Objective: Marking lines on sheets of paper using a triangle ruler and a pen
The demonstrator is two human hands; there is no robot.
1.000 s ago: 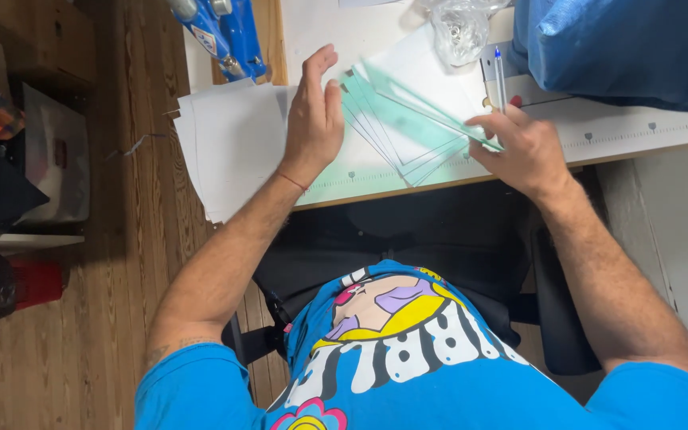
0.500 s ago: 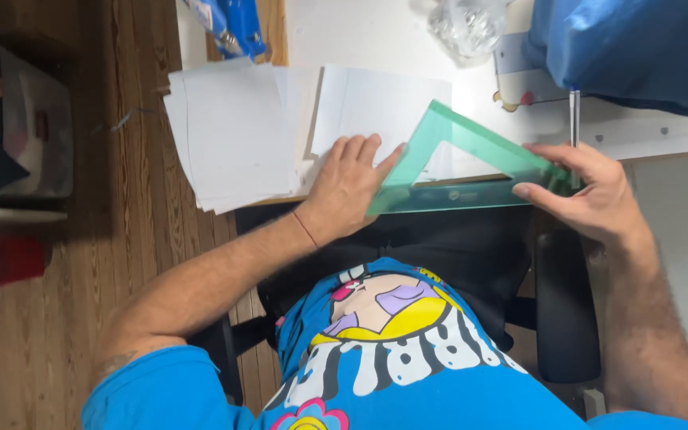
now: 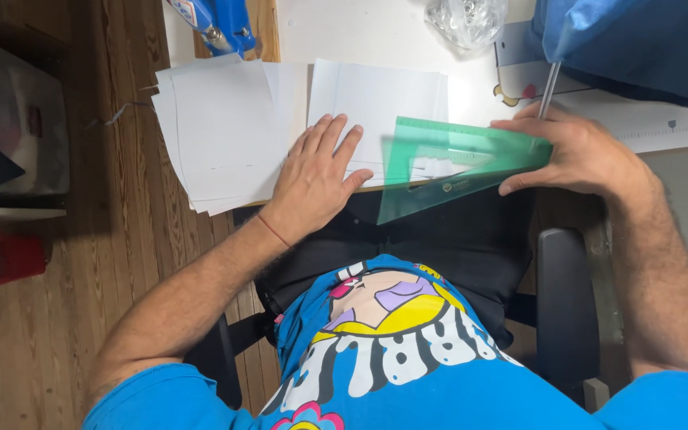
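The right hand holds a green see-through set square by its far corner, thumb under the lower edge and fingers curled over the top, so its grip is clamped on the plastic. A thin metal rod or pen rises from between the fingers of that same hand; how it is held cannot be told. The set square is blurred. It hangs over the near edge of the white bench, with its lower corner out past that edge above the dark lap, and its upper part across the sheet of white paper.

The left hand lies flat just beside the set square, palm down and fingers spread apart, closed on nothing. It presses on the near edge of the white paper, with the fingertips touching the sheet that the set square overlaps. On the other side of this hand from the set square sits a loose stack of white sheets, fanned and jutting over the bench edge above the wooden floor.

Further from the set square, at the back of the bench, are a blue tool, a crumpled clear plastic bag and a blue cloth.
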